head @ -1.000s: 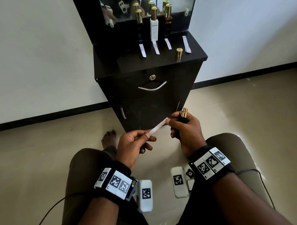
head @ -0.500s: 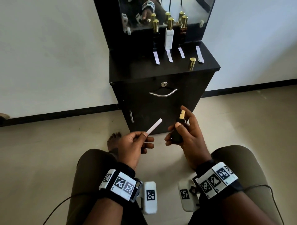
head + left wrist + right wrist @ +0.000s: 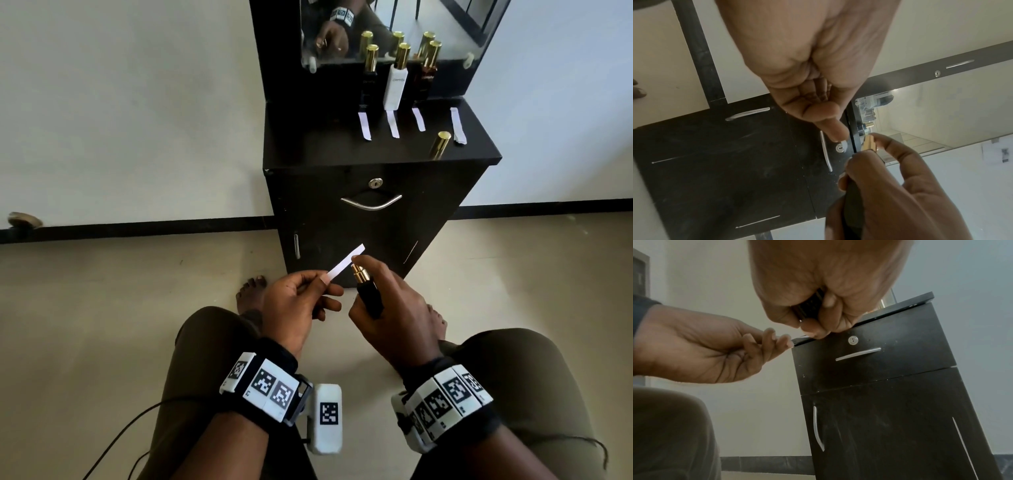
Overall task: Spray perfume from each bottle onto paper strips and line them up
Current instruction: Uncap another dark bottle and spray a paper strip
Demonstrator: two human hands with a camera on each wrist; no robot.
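Observation:
My left hand (image 3: 301, 294) pinches the lower end of a white paper strip (image 3: 346, 261) that slants up to the right, in front of the black cabinet (image 3: 373, 219). My right hand (image 3: 394, 308) grips a black perfume bottle (image 3: 370, 298) with an uncapped gold sprayer (image 3: 359, 273), its nozzle just beside the strip. In the left wrist view the gold sprayer (image 3: 869, 142) sits close to my left fingertips (image 3: 838, 131). On the cabinet top stand three capped bottles (image 3: 395, 78), each with a strip (image 3: 393, 124) in front, plus a fourth strip (image 3: 457, 125) and a loose gold cap (image 3: 440, 145).
A mirror (image 3: 394, 31) rises behind the bottles on the cabinet. The cabinet has a drawer handle (image 3: 371, 204) and a lock (image 3: 375, 183). My knees and bare feet (image 3: 251, 291) are on the beige floor below my hands. A white wall with a dark skirting runs behind.
My right hand has tilted the bottle so the sprayer points at the strip and moved it closer. The camera has shifted, so the cabinet sits further right.

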